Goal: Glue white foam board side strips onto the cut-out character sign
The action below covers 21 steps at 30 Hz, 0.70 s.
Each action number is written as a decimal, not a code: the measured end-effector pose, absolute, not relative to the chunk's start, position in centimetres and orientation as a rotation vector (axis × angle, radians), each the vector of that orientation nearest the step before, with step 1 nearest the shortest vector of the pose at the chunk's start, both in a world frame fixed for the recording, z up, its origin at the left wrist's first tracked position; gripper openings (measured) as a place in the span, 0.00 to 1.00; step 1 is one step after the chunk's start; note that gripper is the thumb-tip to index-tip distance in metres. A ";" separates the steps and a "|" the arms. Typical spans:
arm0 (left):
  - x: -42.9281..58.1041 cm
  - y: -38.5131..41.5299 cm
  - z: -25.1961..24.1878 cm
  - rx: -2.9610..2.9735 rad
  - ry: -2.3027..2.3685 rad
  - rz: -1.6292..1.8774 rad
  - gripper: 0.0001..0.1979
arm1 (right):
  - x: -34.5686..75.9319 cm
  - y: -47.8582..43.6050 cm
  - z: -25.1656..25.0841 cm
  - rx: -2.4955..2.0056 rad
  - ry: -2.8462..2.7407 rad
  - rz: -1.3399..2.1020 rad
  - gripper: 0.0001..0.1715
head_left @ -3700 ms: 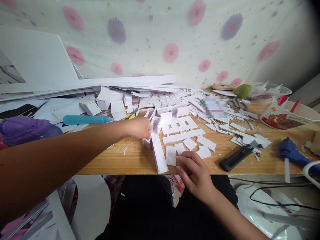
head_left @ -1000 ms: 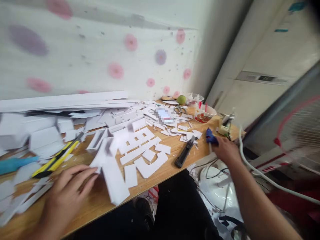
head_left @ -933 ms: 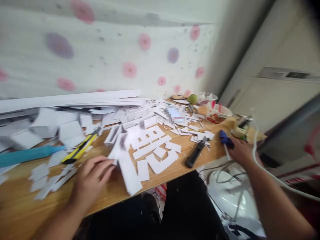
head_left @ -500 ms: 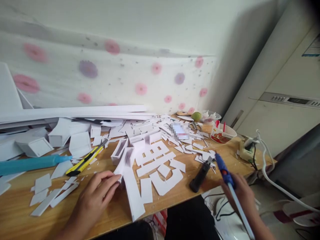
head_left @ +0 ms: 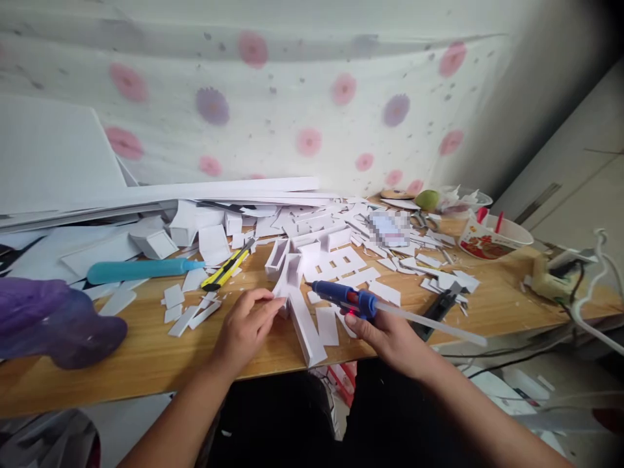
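In the head view, my left hand (head_left: 248,322) pinches the near side of a white foam-board structure (head_left: 305,328) at the table's front edge. Its long strip points toward me and box-like parts rise at its far end. A blue hot glue gun (head_left: 341,296) is in the closed grip of my right hand (head_left: 394,341). The nozzle points left, close to the structure; whether it touches cannot be made out. A small red light glows on the gun, and a long translucent glue stick (head_left: 433,322) sticks out of its back. Flat white cut-outs (head_left: 327,326) lie under and beside the gun.
A yellow utility knife (head_left: 227,268) and a teal tapered tube (head_left: 136,271) lie left, beyond a purple glossy object (head_left: 58,325). Right are a black cutter-like tool (head_left: 441,309), a paper bowl (head_left: 492,237), a power strip (head_left: 560,276) and cables. White offcuts cover the back.
My right hand has swung the glue gun in from the right edge, up to the foam-board structure. My left hand keeps its pinch. The view has turned left, bringing the purple object in.
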State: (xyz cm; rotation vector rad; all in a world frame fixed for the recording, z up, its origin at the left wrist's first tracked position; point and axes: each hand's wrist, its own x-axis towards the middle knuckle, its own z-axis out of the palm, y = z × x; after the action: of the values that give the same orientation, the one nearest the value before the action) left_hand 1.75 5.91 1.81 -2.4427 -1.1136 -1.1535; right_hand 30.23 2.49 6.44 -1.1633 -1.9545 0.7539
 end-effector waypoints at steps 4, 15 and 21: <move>1.7 6.0 1.6 -2.447 -1.127 -1.151 0.18 | 29.2 2.9 7.5 -1.132 -1.997 0.844 0.21; 1.9 5.7 1.9 -2.441 -1.107 -1.188 0.19 | 27.6 3.9 9.9 -1.294 -2.217 0.712 0.21; 1.9 5.8 1.6 -2.429 -1.092 -1.201 0.20 | 27.4 3.8 10.2 -1.410 -2.269 0.723 0.22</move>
State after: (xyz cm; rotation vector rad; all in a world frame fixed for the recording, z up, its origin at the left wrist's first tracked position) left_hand 1.90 5.76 1.59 -2.4287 -1.0918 -1.2009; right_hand 27.36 3.83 10.16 -1.4104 -2.2691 0.7232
